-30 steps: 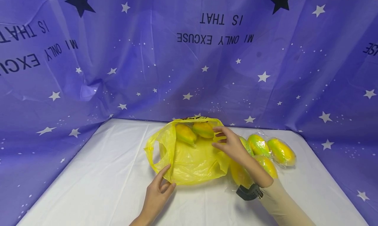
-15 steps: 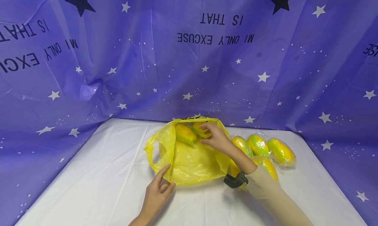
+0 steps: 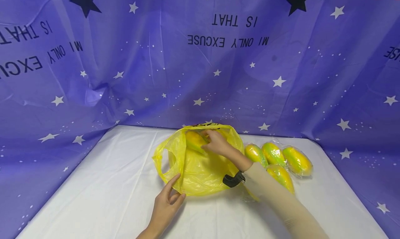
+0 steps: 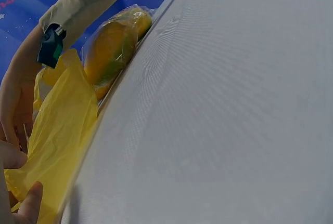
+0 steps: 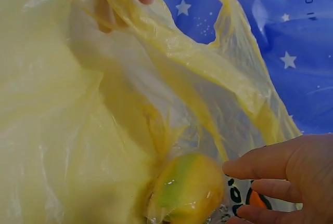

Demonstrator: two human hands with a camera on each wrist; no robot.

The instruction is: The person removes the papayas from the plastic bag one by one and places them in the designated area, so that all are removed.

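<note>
A yellow plastic bag (image 3: 203,178) lies on its side, its mouth facing me. My left hand (image 3: 167,204) pinches the near left edge of that mouth between thumb and fingers. Inside the bag, my right hand (image 3: 216,142) reaches to the back, fingers loosely bent. A yellow-green mango (image 3: 194,141) in clear wrap lies right at its fingertips; a second one in there is mostly hidden behind the hand. In the right wrist view the thumb comes up beside a wrapped mango (image 5: 187,187), with nothing seen between thumb and fingers.
Several wrapped mangoes (image 3: 298,160) lie on the white-covered table (image 3: 106,201) right of the bag, one mostly under the right forearm. A purple star-printed curtain (image 3: 200,76) stands behind the table and along its sides. A black wrist strap (image 3: 233,179) is on the right wrist.
My right hand has moved left and deeper into the bag, from its right edge to the mangoes at the back. The left hand has kept its hold on the bag.
</note>
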